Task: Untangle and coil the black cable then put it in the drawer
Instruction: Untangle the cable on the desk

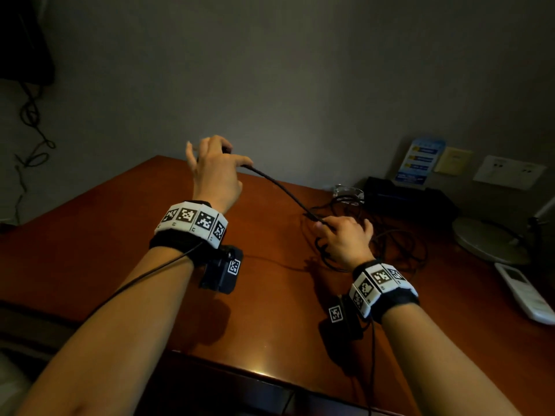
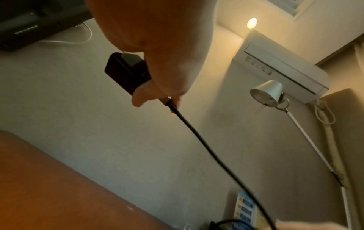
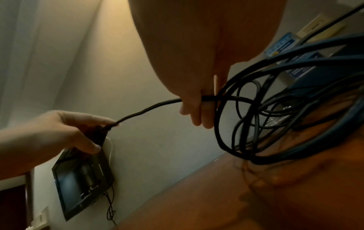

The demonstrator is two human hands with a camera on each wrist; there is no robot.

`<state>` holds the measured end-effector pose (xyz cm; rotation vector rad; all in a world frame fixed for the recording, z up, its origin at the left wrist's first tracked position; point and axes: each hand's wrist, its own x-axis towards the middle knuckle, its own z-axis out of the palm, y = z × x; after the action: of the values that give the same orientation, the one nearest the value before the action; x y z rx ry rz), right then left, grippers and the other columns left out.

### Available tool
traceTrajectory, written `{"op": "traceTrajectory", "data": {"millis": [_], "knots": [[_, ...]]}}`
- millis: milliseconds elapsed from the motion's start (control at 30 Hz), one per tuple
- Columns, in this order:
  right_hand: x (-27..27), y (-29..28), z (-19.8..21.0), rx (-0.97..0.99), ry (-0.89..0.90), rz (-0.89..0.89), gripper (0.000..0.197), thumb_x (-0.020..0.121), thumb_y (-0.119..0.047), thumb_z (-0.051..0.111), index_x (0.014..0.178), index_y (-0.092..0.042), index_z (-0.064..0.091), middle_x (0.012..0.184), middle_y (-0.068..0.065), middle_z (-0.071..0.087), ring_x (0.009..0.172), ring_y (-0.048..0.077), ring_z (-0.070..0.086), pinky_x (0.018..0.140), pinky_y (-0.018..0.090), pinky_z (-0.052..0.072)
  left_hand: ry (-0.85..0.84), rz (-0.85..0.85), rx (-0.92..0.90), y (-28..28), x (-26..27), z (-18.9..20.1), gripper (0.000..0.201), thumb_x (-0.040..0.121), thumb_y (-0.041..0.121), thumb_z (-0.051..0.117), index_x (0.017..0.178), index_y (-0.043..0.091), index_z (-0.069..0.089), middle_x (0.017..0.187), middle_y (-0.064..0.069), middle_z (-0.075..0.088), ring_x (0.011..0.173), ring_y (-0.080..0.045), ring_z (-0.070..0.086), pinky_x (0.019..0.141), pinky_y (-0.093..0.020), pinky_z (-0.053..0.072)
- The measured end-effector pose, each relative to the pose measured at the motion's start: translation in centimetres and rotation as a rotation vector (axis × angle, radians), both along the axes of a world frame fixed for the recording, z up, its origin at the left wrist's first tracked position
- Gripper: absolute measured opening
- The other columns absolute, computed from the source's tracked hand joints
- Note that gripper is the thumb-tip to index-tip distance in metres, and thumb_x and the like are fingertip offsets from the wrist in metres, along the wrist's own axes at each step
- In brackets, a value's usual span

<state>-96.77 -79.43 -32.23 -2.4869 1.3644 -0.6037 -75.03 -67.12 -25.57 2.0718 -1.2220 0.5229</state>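
Both forearms are bare, with no sleeves. Each wrist wears a black fabric band (image 1: 183, 240) topped by a ring of white tiles printed with black square-code markers (image 1: 192, 219). A small black camera box (image 1: 222, 270) bearing 1 marker hangs under each wrist, with a thin black wire (image 1: 144, 276) trailing back along the arm.

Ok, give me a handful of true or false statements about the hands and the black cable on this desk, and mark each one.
1. The left hand holds the black cable at its plug end. True.
2. The right hand is open and off the cable. False: its fingers grip the cable.
3. The cable runs lifted off the desk between the two hands. True.
4. All the cable is neatly coiled. False: a tangle of loops lies beside the right hand.
5. A white remote lies at the desk's right edge. True.
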Motion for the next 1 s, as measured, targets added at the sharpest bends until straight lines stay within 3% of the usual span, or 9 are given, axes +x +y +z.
{"op": "traceTrajectory", "data": {"millis": [133,267,367,500,700,800,867,933,1000], "knots": [[0.6,-0.2,0.9,-0.070,-0.160,-0.018,0.030,0.099,-0.043,0.044,0.105,-0.029,0.070,0.101,-0.001,0.070,0.115,0.018,0.056,0.116,0.050,0.002,0.084,0.016,0.181,-0.2,-0.6,-1.6,0.055,0.078,0.002,0.064,0.126,0.029,0.063,0.128,-0.006,0.049,0.126,-0.029,0.038,0.116,-0.048,0.016],[1.9,0.5,2.5,-0.112,-0.261,0.025,0.032,0.100,-0.044,0.043,0.107,-0.027,0.070,0.101,-0.005,0.072,0.111,0.016,0.059,0.116,0.049,0.005,0.214,-0.099,0.311,-1.1,-2.0,-3.0,0.045,0.075,-0.004,0.064,0.109,0.026,0.068,0.116,0.000,0.063,0.113,-0.023,0.057,0.101,-0.043,0.041],[2.1,0.6,3.6,-0.105,-0.343,-0.024,0.032,0.101,-0.043,0.042,0.106,-0.027,0.070,0.094,-0.004,0.073,0.107,0.019,0.061,0.115,0.047,0.015,0.192,-0.192,0.356,-2.3,-3.4,-2.9,0.037,0.078,0.000,0.064,0.106,0.023,0.069,0.110,0.000,0.065,0.105,-0.022,0.061,0.092,-0.041,0.050],[2.1,0.3,3.8,-0.060,-0.338,-0.012,0.032,0.101,-0.044,0.042,0.109,-0.028,0.069,0.094,-0.005,0.072,0.107,0.020,0.059,0.114,0.046,0.016,0.186,-0.244,0.379,-4.1,-4.6,-2.3,0.023,0.088,0.017,0.065,0.110,0.018,0.062,0.108,-0.002,0.064,0.100,-0.022,0.061,0.080,-0.033,0.049],[1.4,0.1,4.5,-0.019,-0.344,0.026,0.032,0.100,-0.044,0.044,0.113,-0.028,0.069,0.101,-0.005,0.074,0.112,0.019,0.059,0.113,0.042,0.019,0.064,-0.282,0.455,-5.4,-5.2,-1.0,0.027,0.098,0.029,0.050,0.118,0.011,0.055,0.117,-0.010,0.061,0.111,-0.030,0.057,0.084,-0.037,0.046],[1.2,0.2,4.7,-0.004,-0.328,0.057,0.031,0.100,-0.045,0.045,0.110,-0.030,0.069,0.099,-0.006,0.074,0.110,0.016,0.060,0.112,0.042,0.022,0.129,-0.343,0.406,-5.8,-5.0,0.3,0.032,0.098,0.025,0.052,0.127,0.012,0.051,0.123,-0.009,0.060,0.113,-0.027,0.056,0.089,-0.035,0.046],[1.1,0.0,4.9,-0.006,-0.332,0.068,0.030,0.100,-0.045,0.045,0.104,-0.030,0.071,0.096,-0.007,0.074,0.107,0.016,0.062,0.108,0.042,0.027,0.256,-0.430,0.319,-6.5,-5.6,1.5,0.026,0.097,0.018,0.054,0.122,0.013,0.056,0.113,-0.006,0.062,0.100,-0.021,0.058,0.083,-0.027,0.044],[1.0,0.0,5.3,-0.005,-0.349,0.071,0.030,0.100,-0.045,0.045,0.102,-0.030,0.071,0.093,-0.007,0.075,0.104,0.016,0.063,0.104,0.041,0.032,0.374,-0.503,0.227,-7.2,-6.4,2.7,0.017,0.094,0.014,0.055,0.108,0.016,0.064,0.093,-0.001,0.066,0.086,-0.016,0.061,0.075,-0.023,0.044],[1.0,-0.1,5.9,0.003,-0.377,0.076,0.029,0.100,-0.043,0.045,0.105,-0.031,0.070,0.091,-0.006,0.075,0.103,0.017,0.064,0.102,0.042,0.036,0.432,-0.530,0.167,-7.9,-7.3,3.5,0.010,0.092,0.021,0.059,0.096,0.017,0.067,0.080,0.001,0.065,0.079,-0.016,0.064,0.072,-0.025,0.046]]}}
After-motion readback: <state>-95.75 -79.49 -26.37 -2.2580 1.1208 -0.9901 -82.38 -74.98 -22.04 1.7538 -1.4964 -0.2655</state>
